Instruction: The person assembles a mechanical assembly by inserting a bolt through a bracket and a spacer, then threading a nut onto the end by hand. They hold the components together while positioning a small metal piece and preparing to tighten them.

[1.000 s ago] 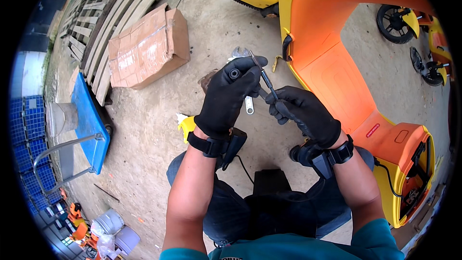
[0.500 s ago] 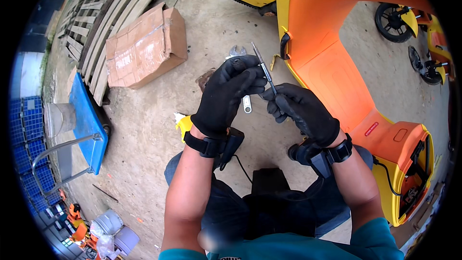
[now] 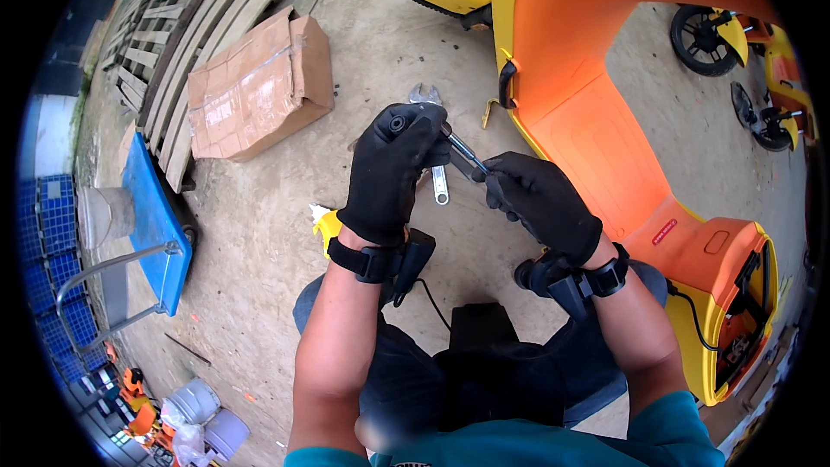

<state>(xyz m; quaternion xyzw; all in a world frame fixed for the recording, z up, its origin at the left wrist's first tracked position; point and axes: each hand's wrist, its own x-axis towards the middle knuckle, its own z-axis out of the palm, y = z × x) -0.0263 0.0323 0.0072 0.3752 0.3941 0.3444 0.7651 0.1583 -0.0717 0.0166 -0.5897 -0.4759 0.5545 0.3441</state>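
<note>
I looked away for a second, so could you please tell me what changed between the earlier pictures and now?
The slim tool between both gloved hands tipped from nearly upright to slanting toward the right hand. The left hand kept its grip on the tool's top end. The wrench on the ground, the box and the scooter stayed put.

Soft daylight, faint shadows, sharp centre, bent edges

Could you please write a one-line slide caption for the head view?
Gloved left hand and right hand hold a slim metal tool above a wrench, beside an orange-yellow scooter.
</note>
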